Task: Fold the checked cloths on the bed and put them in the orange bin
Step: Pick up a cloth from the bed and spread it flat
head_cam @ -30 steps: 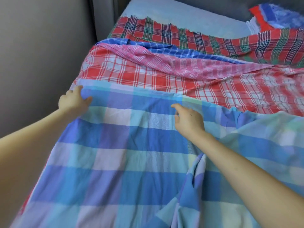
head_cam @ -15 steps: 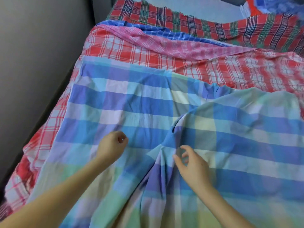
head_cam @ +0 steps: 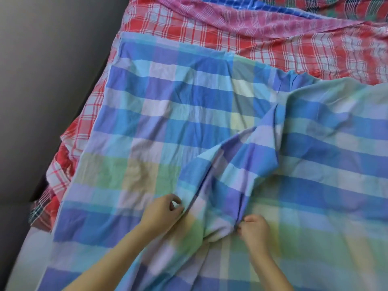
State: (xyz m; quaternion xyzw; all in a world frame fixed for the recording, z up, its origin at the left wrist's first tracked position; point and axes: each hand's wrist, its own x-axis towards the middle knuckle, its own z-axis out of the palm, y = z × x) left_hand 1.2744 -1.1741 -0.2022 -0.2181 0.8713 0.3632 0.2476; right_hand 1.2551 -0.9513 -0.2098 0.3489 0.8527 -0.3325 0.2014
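A large blue, lilac and green checked cloth (head_cam: pixel 168 106) lies spread over the bed, with a raised ridge of bunched fabric running down its middle. My left hand (head_cam: pixel 162 211) pinches the fabric at the left foot of that ridge. My right hand (head_cam: pixel 253 228) pinches the fabric at the ridge's right foot. Under it lies a red and white checked cloth (head_cam: pixel 241 38), with a pink checked cloth (head_cam: pixel 220 15) and a blue checked cloth (head_cam: pixel 262 7) beyond. The orange bin is not in view.
A grey wall (head_cam: pixel 48 70) runs along the bed's left side, with a dark gap beside the mattress. Crumpled red checked fabric (head_cam: pixel 63 164) hangs over the left edge. A bare strip of pale sheet (head_cam: pixel 31 248) shows at lower left.
Both hands left the cloth's far edge and came back toward me. They now pinch the bunched ridge in the middle. My view has tilted further down.
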